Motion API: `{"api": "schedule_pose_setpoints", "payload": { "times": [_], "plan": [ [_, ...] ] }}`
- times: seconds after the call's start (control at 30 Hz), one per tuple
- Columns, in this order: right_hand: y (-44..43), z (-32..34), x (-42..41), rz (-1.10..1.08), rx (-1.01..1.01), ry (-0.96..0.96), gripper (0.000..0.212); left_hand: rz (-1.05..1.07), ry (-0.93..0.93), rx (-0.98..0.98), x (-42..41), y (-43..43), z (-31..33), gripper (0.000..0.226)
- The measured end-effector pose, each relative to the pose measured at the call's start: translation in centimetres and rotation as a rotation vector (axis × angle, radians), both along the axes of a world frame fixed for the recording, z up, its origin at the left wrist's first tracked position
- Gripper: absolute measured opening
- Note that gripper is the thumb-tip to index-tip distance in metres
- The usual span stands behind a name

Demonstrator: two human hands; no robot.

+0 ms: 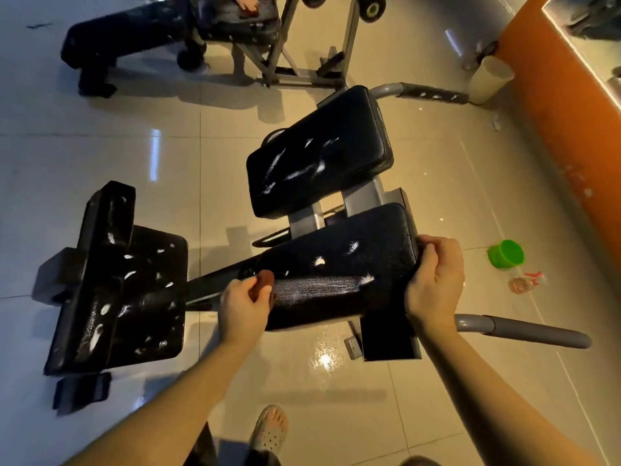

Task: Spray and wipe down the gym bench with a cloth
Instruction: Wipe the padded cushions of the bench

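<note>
From the head camera I count two hands, one cloth and one gym bench (336, 230) with two black pads and a black footplate (117, 290). All three are flecked with white foam. The left grip (242, 307) is clenched round a small reddish-brown cloth (263, 284), which it presses on the left end of the near pad (339, 274). A wiped streak runs along that pad's front edge. The right grip (433, 277) has its fingers curled over the near pad's right edge. The far pad (319, 153) is tilted and carries long foam smears. Two grey handles stick out, one past the far pad (389, 90) and one beside the right forearm (524, 331).

The floor (100, 146) is glossy pale tile, with a wet, glinting patch (326, 358) under the near pad. An orange wall (554, 105) runs down the right side. A second black bench (134, 31) stands at the top left. One foot in a grey clog (272, 428) is at the bottom edge.

On the floor to the right, one green cup (505, 255) stands open, and I cannot tell what is in it. One clear spray bottle (524, 282) lies just beside it. One pale cylindrical bin (490, 79) stands by the wall with its inside hidden.
</note>
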State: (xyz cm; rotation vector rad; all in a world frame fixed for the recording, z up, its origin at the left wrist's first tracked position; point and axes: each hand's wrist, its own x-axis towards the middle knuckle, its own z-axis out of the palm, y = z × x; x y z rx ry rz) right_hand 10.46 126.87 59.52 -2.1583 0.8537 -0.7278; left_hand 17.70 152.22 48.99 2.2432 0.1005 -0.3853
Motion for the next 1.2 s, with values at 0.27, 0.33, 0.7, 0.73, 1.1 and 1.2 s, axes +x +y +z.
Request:
{"api": "schedule_pose_setpoints", "payload": {
  "times": [0.27, 0.33, 0.7, 0.73, 1.1, 1.2],
  "plan": [
    [-1.4, 0.3, -0.2, 0.025, 0.012, 0.043, 0.028, -0.409, -0.174, -0.416, -2.9, -10.5, 9.8, 0.035],
    [-1.6, 0.2, -0.2, 0.033, 0.012, 0.033, 0.029, -0.531, -0.286, -0.412, -4.8, -8.3, 9.2, 0.035],
    [-1.7, -0.1, -0.1, 0.031, 0.027, 0.023, 0.032, -0.200, -0.261, -0.283, -0.3, -10.6, 7.5, 0.024],
    [-1.6, -0.1, -0.1, 0.033, 0.029, 0.027, 0.032, -0.289, -0.308, -0.350, -1.7, -11.9, 9.2, 0.024],
    [-2.3, -0.9, 0.0, 0.050, 0.040, -0.036, 0.029, -0.084, -0.150, -0.082, 0.7, -4.7, 2.4, 0.028],
    [-2.2, -0.7, -0.1, 0.059, 0.038, -0.017, 0.027, -0.173, -0.248, -0.247, 1.2, -11.8, 7.3, 0.027]
  ]
}}
